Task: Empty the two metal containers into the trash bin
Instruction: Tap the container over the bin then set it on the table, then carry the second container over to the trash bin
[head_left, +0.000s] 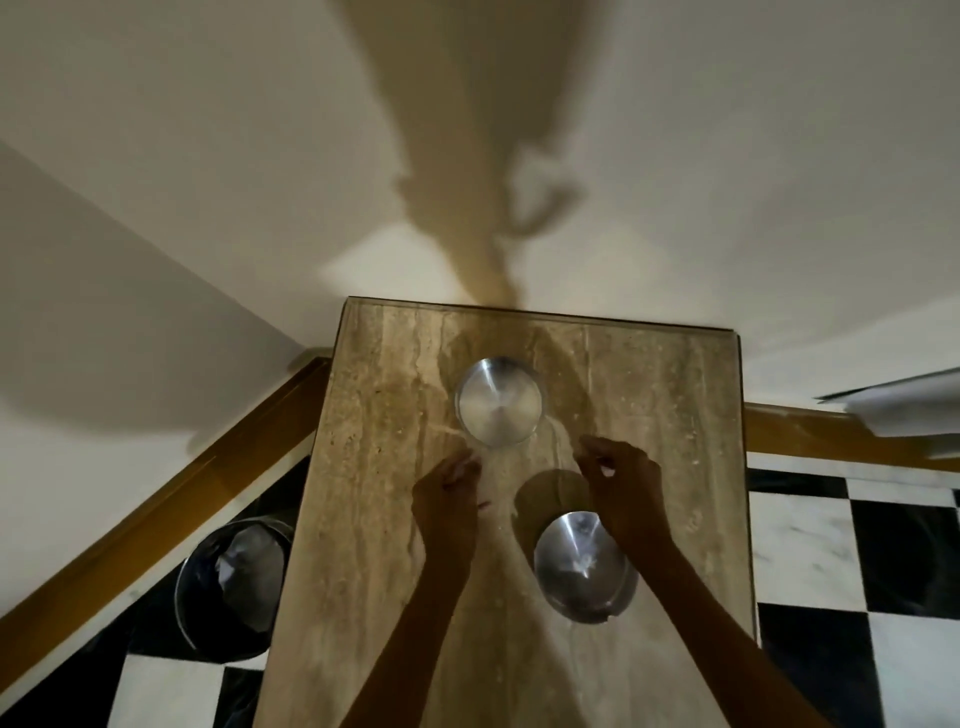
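Two round metal containers stand on a beige stone table (363, 519). The far container (498, 402) sits near the table's back edge and its inside looks bare and shiny. The near container (582, 564) sits closer to me, partly behind my right forearm. My left hand (449, 493) hovers just below and left of the far container, fingers loosely curled, holding nothing. My right hand (621, 480) hovers to the lower right of the far container and above the near one, fingers bent, holding nothing that I can make out. The trash bin (228, 582), lined with a dark bag, stands on the floor left of the table.
A white wall rises behind the table, with a wooden baseboard (156, 509) along its foot. The floor is black and white checkered tile (831, 561). A white ledge or sheet (904, 410) juts in at the right edge.
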